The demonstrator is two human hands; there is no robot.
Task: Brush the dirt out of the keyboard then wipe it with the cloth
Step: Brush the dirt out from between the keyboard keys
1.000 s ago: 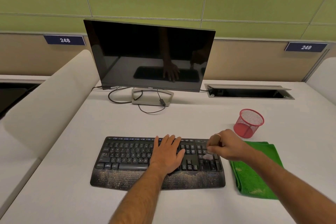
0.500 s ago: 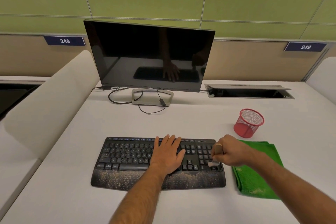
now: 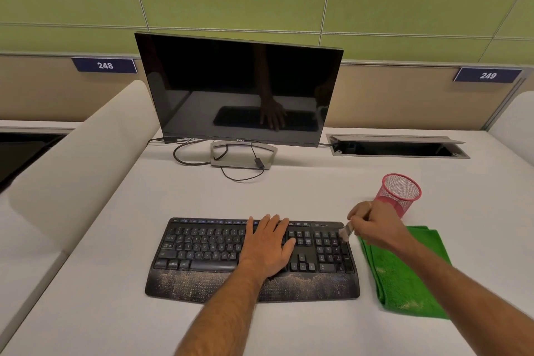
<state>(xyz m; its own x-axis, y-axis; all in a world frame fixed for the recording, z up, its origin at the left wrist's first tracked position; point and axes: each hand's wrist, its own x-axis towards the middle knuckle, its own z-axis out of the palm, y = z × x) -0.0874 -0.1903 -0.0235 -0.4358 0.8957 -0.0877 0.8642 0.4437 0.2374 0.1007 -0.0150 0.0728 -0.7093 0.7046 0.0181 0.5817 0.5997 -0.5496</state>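
1 keyboard (image 3: 202,251) | 1 cloth (image 3: 404,277) | left hand (image 3: 268,246) flat on keys | right hand (image 3: 375,225) grips brush (image 3: 345,233)

White desk (image 3: 289,191), bearing keyboard (image 3: 202,251), green cloth (image 3: 404,277), red mesh cup (image 3: 400,191), monitor (image 3: 239,89)

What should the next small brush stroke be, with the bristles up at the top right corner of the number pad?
Probably draw the brush toward you down the number pad of the keyboard. The right hand holds it with the bristles at the pad's top right corner, the left hand lies flat on the keys, and dirt shows along the palm rest.
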